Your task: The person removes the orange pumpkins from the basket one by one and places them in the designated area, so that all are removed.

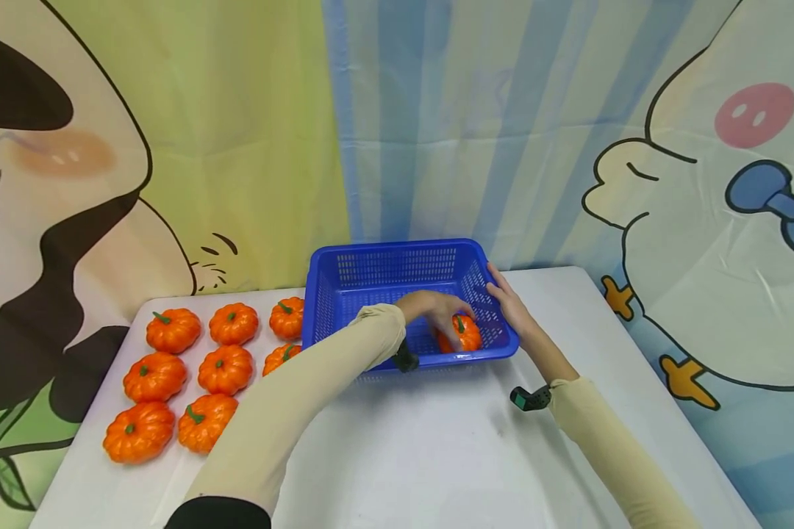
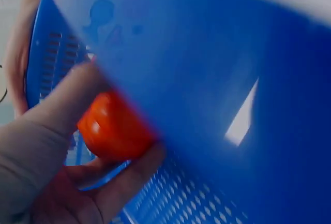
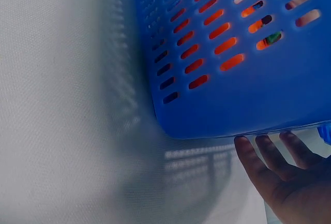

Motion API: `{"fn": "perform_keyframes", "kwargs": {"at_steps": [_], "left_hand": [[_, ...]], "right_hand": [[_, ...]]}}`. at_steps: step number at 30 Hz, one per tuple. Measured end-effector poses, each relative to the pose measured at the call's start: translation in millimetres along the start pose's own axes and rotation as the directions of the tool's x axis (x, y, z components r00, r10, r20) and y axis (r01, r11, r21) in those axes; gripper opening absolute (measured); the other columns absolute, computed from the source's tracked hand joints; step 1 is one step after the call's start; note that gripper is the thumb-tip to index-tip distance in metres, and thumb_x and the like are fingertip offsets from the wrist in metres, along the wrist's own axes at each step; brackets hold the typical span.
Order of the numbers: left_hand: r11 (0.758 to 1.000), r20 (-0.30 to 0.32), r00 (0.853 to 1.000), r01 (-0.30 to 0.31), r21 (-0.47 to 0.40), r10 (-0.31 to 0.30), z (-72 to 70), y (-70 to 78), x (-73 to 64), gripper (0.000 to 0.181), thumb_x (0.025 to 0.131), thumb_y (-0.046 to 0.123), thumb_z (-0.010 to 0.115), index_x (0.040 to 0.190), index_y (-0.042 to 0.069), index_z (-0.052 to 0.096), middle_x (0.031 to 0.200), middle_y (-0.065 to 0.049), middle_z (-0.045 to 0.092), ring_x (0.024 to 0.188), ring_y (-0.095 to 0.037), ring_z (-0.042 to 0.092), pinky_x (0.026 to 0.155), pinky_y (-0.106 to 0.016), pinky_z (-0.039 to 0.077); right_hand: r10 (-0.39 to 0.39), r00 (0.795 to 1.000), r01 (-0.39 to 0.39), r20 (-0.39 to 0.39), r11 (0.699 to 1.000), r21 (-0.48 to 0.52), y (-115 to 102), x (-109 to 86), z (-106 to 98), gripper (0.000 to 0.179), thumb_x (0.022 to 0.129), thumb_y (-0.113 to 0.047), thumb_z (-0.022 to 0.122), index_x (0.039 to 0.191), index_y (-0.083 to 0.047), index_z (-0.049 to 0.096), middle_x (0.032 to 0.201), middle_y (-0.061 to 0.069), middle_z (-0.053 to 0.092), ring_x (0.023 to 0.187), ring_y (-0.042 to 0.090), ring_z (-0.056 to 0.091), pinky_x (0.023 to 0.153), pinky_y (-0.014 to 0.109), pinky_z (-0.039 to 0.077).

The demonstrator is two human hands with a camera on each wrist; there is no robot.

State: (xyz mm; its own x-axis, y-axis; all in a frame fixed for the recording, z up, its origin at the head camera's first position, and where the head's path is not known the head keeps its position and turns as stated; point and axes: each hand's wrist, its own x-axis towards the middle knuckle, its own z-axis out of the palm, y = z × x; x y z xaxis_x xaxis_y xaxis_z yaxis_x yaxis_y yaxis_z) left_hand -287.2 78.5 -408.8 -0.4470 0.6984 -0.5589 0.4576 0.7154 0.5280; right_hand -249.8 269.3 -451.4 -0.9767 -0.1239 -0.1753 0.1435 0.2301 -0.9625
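In the head view my left hand (image 1: pixel 440 312) reaches over the near rim into a blue plastic basket (image 1: pixel 397 248). It grips a small orange pumpkin (image 1: pixel 468 334) with a green stem, low in the basket's near right corner. The left wrist view shows the thumb and fingers around this pumpkin (image 2: pixel 116 131), partly hidden behind the blue basket wall (image 2: pixel 196 69). My right hand (image 1: pixel 511 303) rests against the basket's right side. In the right wrist view its fairly straight fingers (image 3: pixel 274 159) touch the basket's edge, and orange shows through the slots.
Several orange pumpkins (image 1: pixel 226 369) stand in rows on the white table (image 1: pixel 423 455), left of the basket; my left sleeve (image 1: pixel 304 411) partly covers some. A patterned curtain (image 1: pixel 437 125) hangs right behind the table. Small dark wrist devices (image 1: pixel 531 398) sit at both wrists.
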Motion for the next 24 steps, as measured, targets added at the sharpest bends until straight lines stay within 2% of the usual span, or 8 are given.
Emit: {"fn": "perform_keyframes", "kwargs": {"at_steps": [3,8,10,12,15,17,22,24], "left_hand": [[0.999,-0.027,0.999,-0.026,0.036,0.027,-6.4,-10.1,-8.5,0.079,0.081,0.042,0.076,0.147,0.018,0.04,0.142,-0.011,0.045,0.122,-0.023,0.05,0.086,-0.026,0.057],[0.994,-0.092,0.996,0.008,-0.112,-0.018,-21.7,-33.3,-32.6,0.076,0.082,0.039,0.075,0.146,0.015,0.042,0.141,-0.015,0.045,0.121,-0.026,0.053,0.092,-0.033,0.056],[0.983,-0.131,0.99,0.019,-0.184,-0.044,-30.1,-44.4,-46.0,0.074,0.082,0.034,0.076,0.145,0.013,0.043,0.14,-0.017,0.046,0.119,-0.028,0.056,0.088,-0.037,0.058],[0.986,-0.205,0.978,0.017,-0.164,-0.051,-37.9,-57.7,-60.7,0.072,0.082,0.037,0.075,0.144,0.015,0.045,0.137,-0.016,0.049,0.117,-0.027,0.056,0.085,-0.034,0.059],[0.986,-0.309,0.95,-0.002,-0.167,-0.051,-43.2,-76.8,-83.6,0.071,0.083,0.041,0.072,0.144,0.015,0.044,0.135,-0.016,0.051,0.114,-0.027,0.056,0.081,-0.032,0.059],[0.973,-0.377,0.924,-0.031,-0.228,-0.059,-43.6,-88.5,-99.5,0.071,0.085,0.042,0.07,0.145,0.017,0.042,0.134,-0.016,0.052,0.113,-0.028,0.056,0.083,-0.032,0.057],[0.891,-0.51,0.849,-0.12,-0.438,-0.137,-44.1,-110.7,-140.2,0.071,0.086,0.04,0.069,0.147,0.022,0.037,0.135,-0.017,0.052,0.112,-0.027,0.057,0.087,-0.034,0.053],[0.847,-0.535,0.827,-0.152,-0.509,-0.173,-42.8,-118.7,-159.4,0.07,0.087,0.038,0.068,0.148,0.023,0.036,0.135,-0.017,0.052,0.109,-0.023,0.059,0.087,-0.032,0.053]], "right_hand": [[0.006,1.0,-0.006,0.0,1.0,0.004,-4.0,-2.2,1.0,0.057,0.105,-0.029,0.03,0.157,-0.031,0.004,0.166,0.006,-0.002,0.151,0.038,0.009,0.122,0.057,0.008],[0.005,1.0,-0.005,-0.002,1.0,0.021,-18.1,-12.0,5.1,0.059,0.105,-0.024,0.03,0.157,-0.024,0.003,0.165,0.008,-0.003,0.151,0.037,0.005,0.123,0.056,0.004],[0.003,1.0,-0.002,-0.007,1.0,0.012,-21.8,-14.5,6.1,0.059,0.105,-0.024,0.03,0.157,-0.023,0.003,0.165,0.008,-0.003,0.152,0.036,0.004,0.123,0.055,0.003],[0.002,1.0,-0.002,-0.012,1.0,0.002,-24.4,-15.7,6.7,0.058,0.105,-0.024,0.03,0.157,-0.023,0.004,0.165,0.007,-0.003,0.152,0.034,0.002,0.123,0.054,0.001],[0.003,1.0,-0.003,-0.012,1.0,0.009,-25.6,-16.4,7.1,0.058,0.105,-0.023,0.03,0.157,-0.022,0.004,0.165,0.007,-0.003,0.152,0.033,0.001,0.123,0.054,0.0],[0.001,1.0,-0.001,-0.006,1.0,0.018,-24.9,-16.1,7.4,0.058,0.105,-0.023,0.03,0.157,-0.022,0.003,0.165,0.008,-0.003,0.152,0.035,0.002,0.123,0.054,0.002],[0.002,1.0,-0.002,-0.004,1.0,0.027,-22.7,-15.3,8.1,0.058,0.105,-0.023,0.029,0.157,-0.022,0.003,0.165,0.008,-0.003,0.152,0.036,0.004,0.123,0.054,0.004],[-0.005,1.0,0.005,-0.006,1.0,0.03,-22.2,-15.2,9.0,0.058,0.105,-0.023,0.029,0.157,-0.022,0.003,0.165,0.008,-0.004,0.152,0.035,0.003,0.123,0.054,0.003]]}}
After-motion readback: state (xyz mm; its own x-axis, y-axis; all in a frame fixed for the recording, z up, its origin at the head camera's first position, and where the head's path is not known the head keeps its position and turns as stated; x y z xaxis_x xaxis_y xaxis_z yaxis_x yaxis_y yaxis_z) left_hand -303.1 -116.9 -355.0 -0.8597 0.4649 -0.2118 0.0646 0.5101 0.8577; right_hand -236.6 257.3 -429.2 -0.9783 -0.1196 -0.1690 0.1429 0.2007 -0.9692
